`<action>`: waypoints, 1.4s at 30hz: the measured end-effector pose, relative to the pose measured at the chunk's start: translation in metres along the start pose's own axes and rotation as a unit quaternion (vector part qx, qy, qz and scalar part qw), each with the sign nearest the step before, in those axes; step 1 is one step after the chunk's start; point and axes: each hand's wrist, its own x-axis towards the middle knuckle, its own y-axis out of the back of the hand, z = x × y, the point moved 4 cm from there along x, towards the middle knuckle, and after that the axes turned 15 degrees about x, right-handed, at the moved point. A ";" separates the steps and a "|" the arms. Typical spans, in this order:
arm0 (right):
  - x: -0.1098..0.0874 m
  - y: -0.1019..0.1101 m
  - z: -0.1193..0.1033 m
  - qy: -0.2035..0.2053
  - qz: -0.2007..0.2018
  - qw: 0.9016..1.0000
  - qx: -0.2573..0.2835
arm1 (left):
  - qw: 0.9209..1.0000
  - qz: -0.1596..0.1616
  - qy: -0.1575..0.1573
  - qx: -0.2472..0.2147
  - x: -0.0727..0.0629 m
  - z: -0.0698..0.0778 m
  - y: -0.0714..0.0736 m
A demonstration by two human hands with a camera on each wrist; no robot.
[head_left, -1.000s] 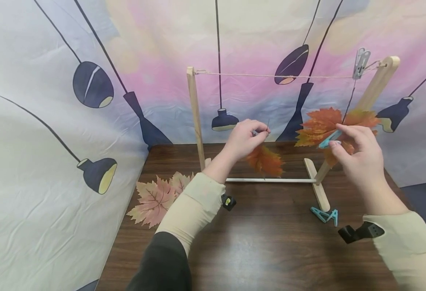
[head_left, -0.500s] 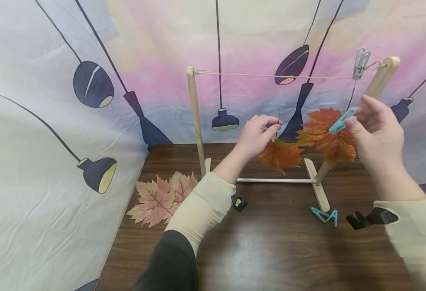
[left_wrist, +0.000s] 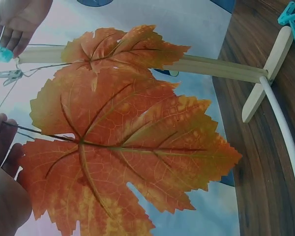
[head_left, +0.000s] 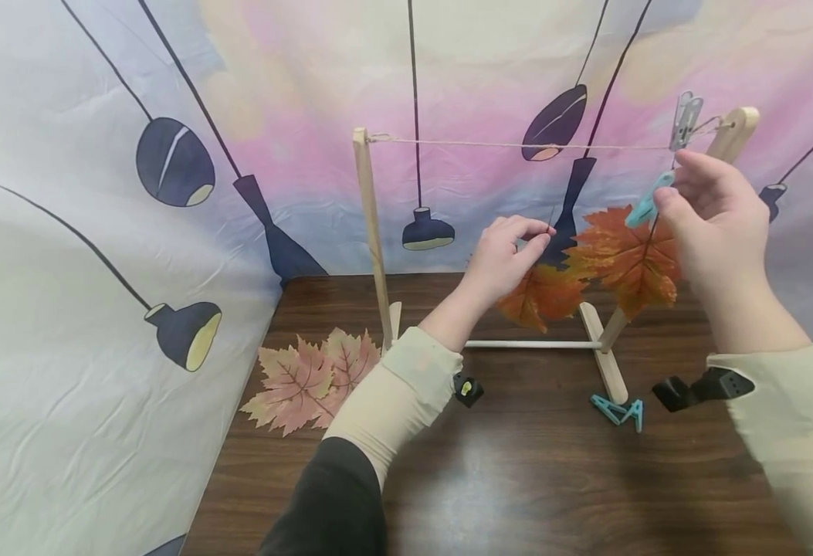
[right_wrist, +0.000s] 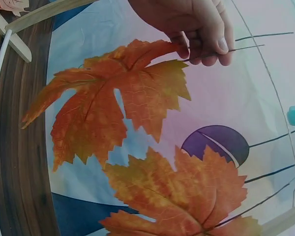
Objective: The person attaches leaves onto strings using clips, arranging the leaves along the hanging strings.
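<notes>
My left hand [head_left: 506,259] pinches the thin dark stem of an orange maple leaf [left_wrist: 132,142], which hangs below the fingers. Between thumb and fingers my right hand [head_left: 719,208] holds a turquoise clothespin [head_left: 651,202], just under the string [head_left: 482,144]. A grey clothespin [head_left: 685,122] sits on that string near the right post. From it a second orange leaf [head_left: 624,259] hangs by its stem, in front of the post and close to the right hand. In the right wrist view the held leaf [right_wrist: 93,98] and the hanging leaf [right_wrist: 187,191] are apart.
A wooden frame carries the string between its left post [head_left: 371,232] and right post [head_left: 736,135], with a white rod [head_left: 531,345] low across. Pinkish leaves [head_left: 295,382] lie on the brown table [head_left: 517,479] at left. Turquoise clothespins [head_left: 618,411] lie by the right foot.
My left hand has moved right with its leaf, closer to the hanging one. My right hand has risen toward the string with the turquoise clothespin, after passing in front of the hanging leaf.
</notes>
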 end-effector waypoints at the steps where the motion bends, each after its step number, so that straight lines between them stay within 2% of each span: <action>1: 0.002 0.000 -0.001 -0.001 0.003 1.000 -0.007 | 1.000 0.004 -0.007 0.004 0.001 0.001 0.000; 7: 0.013 0.000 -0.008 -0.028 0.019 0.999 -0.024 | 0.999 0.008 -0.028 0.039 0.008 0.010 0.001; 11: 0.021 -0.003 -0.011 -0.033 0.021 0.998 0.051 | 0.998 0.011 -0.017 0.062 0.014 0.015 0.003; 14: 0.026 -0.006 -0.014 -0.026 0.017 0.997 0.073 | 0.997 0.008 -0.010 0.079 0.018 0.018 0.003; 18: 0.029 -0.008 -0.016 -0.031 0.006 0.999 0.029 | 0.996 0.006 -0.008 0.087 0.021 0.021 0.001; 22: 0.033 -0.007 -0.018 -0.038 0.000 0.999 0.017 | 0.995 0.004 -0.010 0.095 0.023 0.022 -0.002; 29: 0.043 -0.008 -0.024 -0.050 0.009 0.998 0.025 | 0.995 0.011 -0.008 0.104 0.031 0.025 -0.005; 33: 0.049 -0.013 -0.026 -0.058 0.015 0.996 0.061 | 0.993 0.019 -0.015 0.117 0.036 0.029 -0.004; 36: 0.052 -0.016 -0.027 -0.049 0.018 0.992 0.113 | 0.991 0.025 -0.019 0.129 0.039 0.033 -0.003; 38: 0.055 -0.017 -0.028 -0.038 0.022 0.991 0.126 | 0.990 0.027 -0.020 0.135 0.041 0.035 -0.003; 42: 0.060 -0.019 -0.030 -0.026 0.035 0.993 0.109 | 0.990 0.031 -0.012 0.135 0.044 0.035 -0.003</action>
